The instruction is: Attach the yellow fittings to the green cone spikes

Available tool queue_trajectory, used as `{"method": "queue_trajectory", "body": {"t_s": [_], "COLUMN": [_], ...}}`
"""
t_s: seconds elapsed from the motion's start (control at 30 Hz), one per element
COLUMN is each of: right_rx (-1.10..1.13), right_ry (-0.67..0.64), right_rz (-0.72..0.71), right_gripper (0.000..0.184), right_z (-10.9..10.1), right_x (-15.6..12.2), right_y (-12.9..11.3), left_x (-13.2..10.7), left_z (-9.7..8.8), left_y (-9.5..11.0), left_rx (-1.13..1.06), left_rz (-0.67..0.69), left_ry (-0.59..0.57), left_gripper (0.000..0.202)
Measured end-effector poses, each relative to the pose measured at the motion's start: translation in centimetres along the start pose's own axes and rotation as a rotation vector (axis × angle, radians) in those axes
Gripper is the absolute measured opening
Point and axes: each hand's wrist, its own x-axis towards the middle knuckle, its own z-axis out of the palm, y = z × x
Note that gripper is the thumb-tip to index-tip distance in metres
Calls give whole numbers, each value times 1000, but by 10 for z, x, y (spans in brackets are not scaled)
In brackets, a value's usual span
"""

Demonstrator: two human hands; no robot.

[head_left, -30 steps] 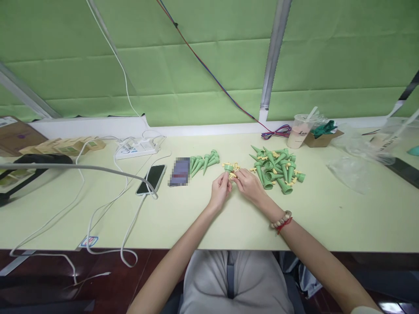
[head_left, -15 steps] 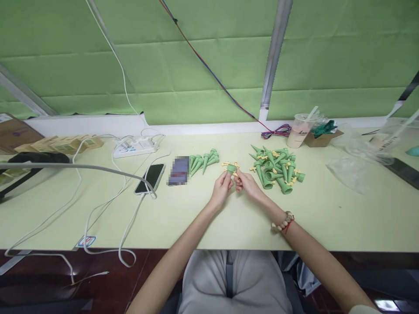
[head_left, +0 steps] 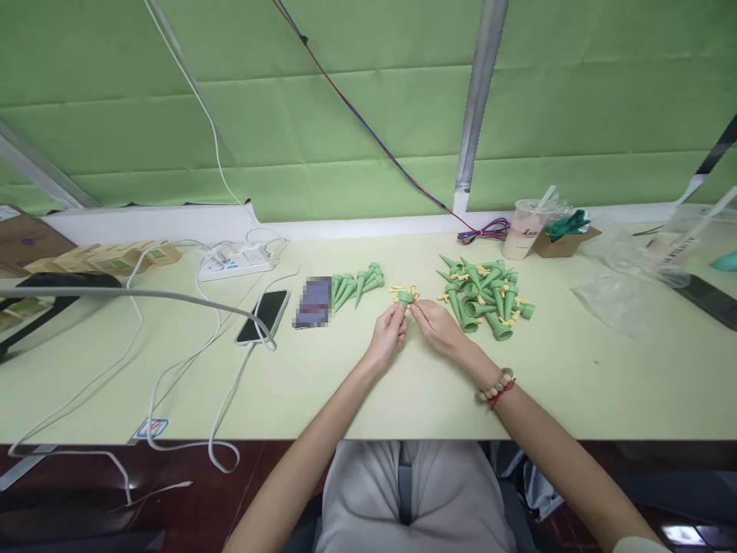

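Observation:
My left hand [head_left: 390, 332] is closed around a green plastic plant watering spike [head_left: 404, 297], its wide round end facing up and the rest hidden by the fingers. My right hand [head_left: 438, 326] has its fingers pinched together against the right side of that spike. What sits between those fingertips is too small to make out. Just behind the held spike lie several small yellow valve pieces [head_left: 396, 289]. To the right is a heap of green spikes [head_left: 482, 296], many with yellow valves in them. A smaller group of green spikes [head_left: 360, 283] lies to the left, without visible yellow parts.
Left of the spikes are a blurred-out flat object [head_left: 314, 302], a phone [head_left: 263, 316] with a white cable across it, and a power strip [head_left: 239, 261]. At the right stand a drink cup [head_left: 521, 230] and a small cardboard box [head_left: 561, 243], near a plastic bag [head_left: 610, 303].
My right hand has moved slightly left, bringing its fingertips against the spike. My left hand keeps its hold. The camera view has shifted a little.

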Motion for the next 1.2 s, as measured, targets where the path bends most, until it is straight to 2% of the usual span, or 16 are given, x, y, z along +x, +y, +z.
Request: {"method": "queue_trajectory", "body": {"t_s": [0.07, 0.17, 0.27, 0.33, 0.4, 0.53, 0.63, 0.93, 1.07, 1.2], "right_rx": [267, 687, 855, 848, 793, 570, 465, 349, 224, 192], "right_ry": [4, -89, -149, -160, -132, -24, -32, 2, 0, 147], "right_rz": [161, 391, 512, 558, 530, 259, 158, 136, 238, 351], "right_gripper": [51, 57, 60, 59, 58, 46, 36, 32, 33, 32], "right_z": [7, 16, 20, 20, 20, 17, 15, 13, 9, 0], "right_x": [0, 2, 7, 8, 7, 2, 1, 0, -1, 0], "right_y": [-2, -3, -1, 0, 2, 3, 1, -3, -2, -1], "left_x": [0, 1, 1, 2, 2, 3, 3, 2, 3, 6], "left_z": [0, 1, 2, 3, 2, 0, -1, 2, 0, -4], "left_y": [1, 3, 2, 1, 0, -1, -1, 0, 0, 1], "left_rx": [-1, -5, -8, -13, -12, -3, -4, -44, -82, -135], "left_rz": [41, 95, 108, 99, 85, 66, 49, -14, -17, -19], "left_ry": [-11, 3, 23, 30, 39, 59, 55, 56, 67, 142], "left_gripper": [49, 48, 48, 48, 48, 49, 49, 49, 51, 54]}}
